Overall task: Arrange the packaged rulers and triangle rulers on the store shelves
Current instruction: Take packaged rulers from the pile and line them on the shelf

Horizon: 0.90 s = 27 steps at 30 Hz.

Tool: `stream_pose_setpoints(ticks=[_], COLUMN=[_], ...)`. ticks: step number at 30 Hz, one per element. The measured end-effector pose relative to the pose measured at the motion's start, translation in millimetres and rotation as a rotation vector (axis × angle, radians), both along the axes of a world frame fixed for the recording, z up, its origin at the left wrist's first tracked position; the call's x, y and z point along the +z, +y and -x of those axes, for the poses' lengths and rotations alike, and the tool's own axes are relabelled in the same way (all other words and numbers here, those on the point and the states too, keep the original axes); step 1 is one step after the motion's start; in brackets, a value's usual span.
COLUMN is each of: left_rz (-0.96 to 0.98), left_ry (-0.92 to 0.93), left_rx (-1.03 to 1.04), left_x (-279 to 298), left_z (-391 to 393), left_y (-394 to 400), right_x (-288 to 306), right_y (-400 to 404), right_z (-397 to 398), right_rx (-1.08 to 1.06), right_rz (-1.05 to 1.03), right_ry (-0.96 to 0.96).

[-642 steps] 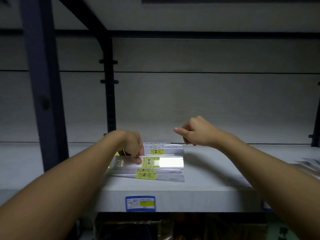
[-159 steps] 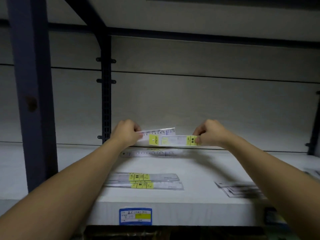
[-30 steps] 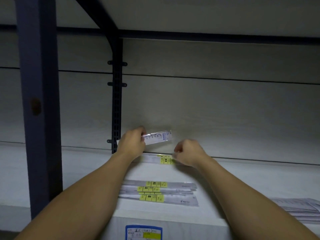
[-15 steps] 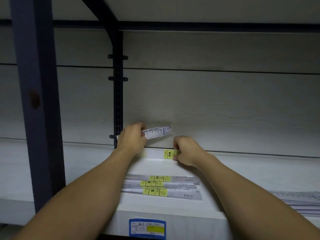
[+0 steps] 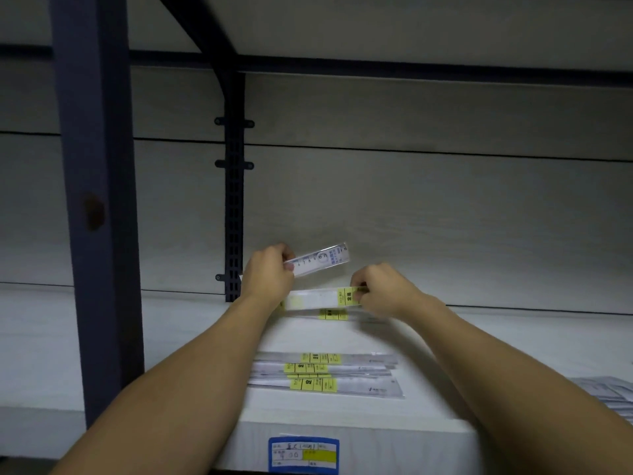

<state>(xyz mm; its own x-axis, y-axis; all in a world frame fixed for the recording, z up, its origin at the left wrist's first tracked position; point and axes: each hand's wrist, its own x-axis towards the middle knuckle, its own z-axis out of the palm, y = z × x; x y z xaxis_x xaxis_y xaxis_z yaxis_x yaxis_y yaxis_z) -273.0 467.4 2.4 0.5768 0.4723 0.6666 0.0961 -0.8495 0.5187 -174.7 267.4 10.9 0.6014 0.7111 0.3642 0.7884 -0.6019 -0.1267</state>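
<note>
My left hand [image 5: 269,277] grips a short clear packaged ruler [image 5: 322,258], which sticks out up and to the right near the back wall. It also seems to hold the left end of a second packaged ruler with yellow labels [image 5: 318,298]. My right hand [image 5: 382,289] pinches that ruler's right end at its yellow label. Just beneath it another yellow-labelled ruler [image 5: 334,314] lies at the back of the white shelf [image 5: 191,337]. A small stack of packaged rulers [image 5: 325,373] lies flat near the shelf's front edge.
A dark metal upright [image 5: 97,200] stands at the left front, and a slotted bracket post [image 5: 234,186] rises by the back wall. Flat clear packages [image 5: 608,394] lie at the right edge. A blue price tag [image 5: 303,454] sits on the shelf's front lip.
My right hand has lifted the yellow-labelled ruler slightly off the shelf's back and taken its right end. The left hand stays put with the short clear ruler.
</note>
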Motion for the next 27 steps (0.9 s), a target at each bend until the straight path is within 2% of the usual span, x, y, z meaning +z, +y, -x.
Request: stream_pose_setpoints(ticks=[4, 9, 13, 22, 27], left_rz=[0.018, 0.073, -0.016, -0.166, -0.078], left_ry=[0.0, 0.147, 0.267, 0.382, 0.439], left_rx=[-0.019, -0.016, -0.077, -0.19, -0.249], left_x=[15.8, 38.0, 42.7, 62.1, 60.5], left_z=[-5.0, -5.3, -6.3, -32.6, -52.4], left_y=[-10.2, -25.1, -53.3, -166.5, -217.1], right_x=[24.6, 39.5, 38.8, 49.8, 40.1], right_y=[-25.9, -80.7, -129.1, -242.4, -288.7], right_z=[-0.3, -6.0, -15.2, -54.1, -81.7], right_rx=[-0.071, -0.184, -0.236, -0.229, -0.237], right_rz=[-0.005, -0.097, -0.071, -0.063, -0.088], right_ry=[-0.038, -0.044, -0.044, -0.067, -0.072])
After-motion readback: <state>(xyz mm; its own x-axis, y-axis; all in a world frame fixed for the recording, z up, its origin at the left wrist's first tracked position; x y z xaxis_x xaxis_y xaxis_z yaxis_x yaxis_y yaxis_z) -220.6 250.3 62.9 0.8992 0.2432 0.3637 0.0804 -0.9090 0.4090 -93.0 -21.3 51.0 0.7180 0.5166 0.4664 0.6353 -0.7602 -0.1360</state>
